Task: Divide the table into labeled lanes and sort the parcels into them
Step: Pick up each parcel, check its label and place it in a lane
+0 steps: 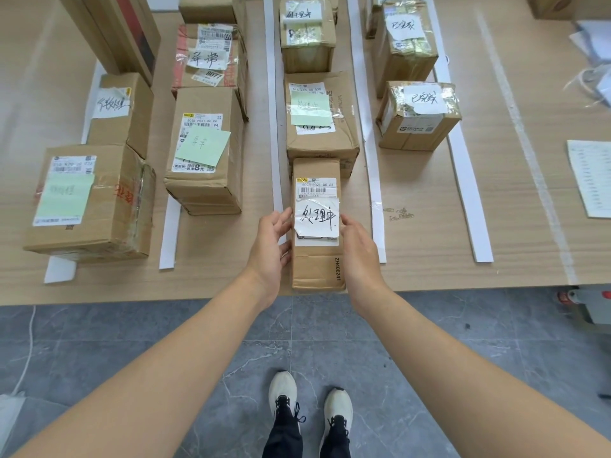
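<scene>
Pale wood-grain table [429, 259] fills the upper two thirds of my feed, with grey tiled floor [132, 325] and a pair of white shoes [310, 404] below it. White paper strips [367, 133] run from the near edge up the frame and split the surface into lanes. I count four lanes, each holding at least two boxes. Every box I can see carries a handwritten note on top, white or green.

At centre frame, in the third lane from the left, the narrow parcel [317, 266] lies lengthways on the table. Its far end sits against the larger box [322, 140] above it and its near end is at the table's edge. The left hand [269, 241] lies against its left side and the right hand [358, 249] against its right. The fingers are fairly straight, pressing in from both flanks rather than curling round it. The parcel's white label [317, 218] shows between them.

My reading is that the job is nearly done: the strips are down, the boxes are tagged and lined up, and this parcel only needs squaring in its lane. I see labels on the parcels only, so I cannot tell whether the lanes have markers of their own. The tall cartons [115, 28] at upper left lie apart from the rows, and I can't say whether they count
</scene>
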`<state>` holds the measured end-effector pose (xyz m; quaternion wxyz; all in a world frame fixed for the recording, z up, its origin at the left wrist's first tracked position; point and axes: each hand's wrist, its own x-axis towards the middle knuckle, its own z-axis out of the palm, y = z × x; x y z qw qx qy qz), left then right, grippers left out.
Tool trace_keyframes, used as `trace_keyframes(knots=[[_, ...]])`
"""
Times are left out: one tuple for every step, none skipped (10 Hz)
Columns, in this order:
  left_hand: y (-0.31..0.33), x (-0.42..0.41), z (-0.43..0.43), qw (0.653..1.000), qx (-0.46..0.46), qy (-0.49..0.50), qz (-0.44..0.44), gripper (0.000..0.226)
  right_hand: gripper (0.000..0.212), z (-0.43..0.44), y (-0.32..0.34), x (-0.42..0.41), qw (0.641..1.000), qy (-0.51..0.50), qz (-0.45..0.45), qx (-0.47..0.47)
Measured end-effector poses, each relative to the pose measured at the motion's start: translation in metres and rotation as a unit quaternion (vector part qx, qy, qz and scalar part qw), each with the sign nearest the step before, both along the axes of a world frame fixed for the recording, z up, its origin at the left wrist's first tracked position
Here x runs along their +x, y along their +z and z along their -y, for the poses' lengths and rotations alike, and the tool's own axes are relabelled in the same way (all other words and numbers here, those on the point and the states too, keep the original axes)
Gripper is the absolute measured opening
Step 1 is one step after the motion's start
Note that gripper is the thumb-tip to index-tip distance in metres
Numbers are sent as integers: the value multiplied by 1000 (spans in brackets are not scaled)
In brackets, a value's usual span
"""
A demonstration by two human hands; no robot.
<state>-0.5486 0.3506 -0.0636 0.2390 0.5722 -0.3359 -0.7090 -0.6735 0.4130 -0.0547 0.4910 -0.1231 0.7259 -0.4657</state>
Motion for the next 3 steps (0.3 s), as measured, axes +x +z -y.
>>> trace_keyframes(knots=[[0,1,0,1000,-4,2,-5,54,41,-1,0,-1,1000,2,2,-7],[4,1,1,1000,-1,4,-14,53,43,-3,-2,-3,1000,-5,12,-8],[14,4,1,1000,-10,1,6,53,45,-6,8,-6,1000,-8,-1,-3]])
